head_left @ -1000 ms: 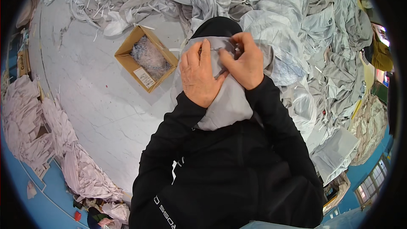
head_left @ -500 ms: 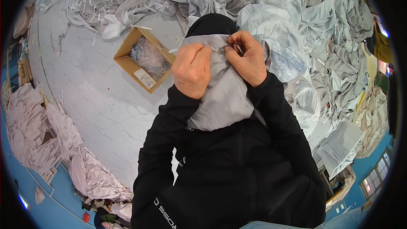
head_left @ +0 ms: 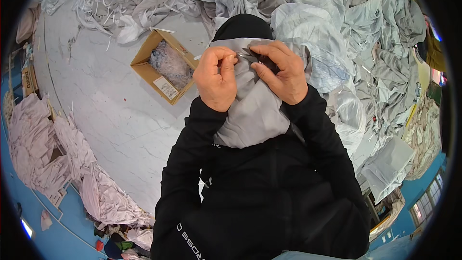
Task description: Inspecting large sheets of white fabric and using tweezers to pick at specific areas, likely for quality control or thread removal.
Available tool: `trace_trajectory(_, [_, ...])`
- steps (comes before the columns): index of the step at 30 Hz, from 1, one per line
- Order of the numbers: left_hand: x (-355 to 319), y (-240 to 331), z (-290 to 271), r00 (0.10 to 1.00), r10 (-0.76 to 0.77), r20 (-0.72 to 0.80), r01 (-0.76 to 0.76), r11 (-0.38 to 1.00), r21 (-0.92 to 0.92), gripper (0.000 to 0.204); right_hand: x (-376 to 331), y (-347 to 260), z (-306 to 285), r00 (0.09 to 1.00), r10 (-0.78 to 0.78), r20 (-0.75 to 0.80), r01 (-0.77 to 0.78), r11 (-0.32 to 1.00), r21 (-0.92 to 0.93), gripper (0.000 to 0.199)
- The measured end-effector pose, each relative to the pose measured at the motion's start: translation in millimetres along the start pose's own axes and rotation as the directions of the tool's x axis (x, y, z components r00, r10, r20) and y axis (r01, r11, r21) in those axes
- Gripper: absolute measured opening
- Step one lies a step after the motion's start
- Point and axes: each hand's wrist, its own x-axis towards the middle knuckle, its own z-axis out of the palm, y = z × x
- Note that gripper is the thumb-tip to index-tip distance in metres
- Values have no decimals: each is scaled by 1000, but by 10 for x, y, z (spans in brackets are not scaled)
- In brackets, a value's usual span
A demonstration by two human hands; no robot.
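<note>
A light grey piece of cloth (head_left: 255, 120) lies draped across my lap, its far edge over a rounded black surface (head_left: 243, 26). Near that edge my left hand (head_left: 216, 77) is closed in a pinch; whether cloth or a thread is between the fingertips is hidden. Thumb and fingers of my right hand (head_left: 284, 72) hold what look like small dark thread snips (head_left: 246, 58). Their pointed blades aim left, close to my left fingertips and just above the cloth. The handle is mostly covered by my right fingers.
An open cardboard box (head_left: 178, 97) with clear, crumpled plastic-like material inside stands to the left on the pale marbled surface (head_left: 115, 135). Grey fabric heaps (head_left: 308, 14) spread across the back and right. Pinkish-white cloth (head_left: 103, 190) is bundled along the left edge, above a blue floor (head_left: 53, 231).
The snips have swung from pointing up and away to pointing left at my left hand. My right fingers have spread wider, and the left hand's pinch has turned inward.
</note>
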Motion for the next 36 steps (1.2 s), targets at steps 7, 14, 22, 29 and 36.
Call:
trace_trajectory(7, [-12,8,11,999,-32,-10,30,987,-161,5,-46,20,14,998,25,-51,-24,1000,14,34])
trace_trajectory(14, [-27,13,12,993,-115,22,117,959,-259,2,-67,45,47,989,-101,-113,83,985,-150,37])
trace_trajectory(22, [-36,4,15,994,-103,31,108,955,-276,2,-53,82,75,986,-119,-119,97,979,-178,40])
trace_trajectory(29, [-33,5,18,996,-89,29,93,956,-277,2,-19,112,105,968,-199,-155,163,963,-214,40])
trace_trajectory(36, [-40,-20,29,995,-91,28,96,947,-308,2,2,191,127,931,-331,-151,282,919,-277,37])
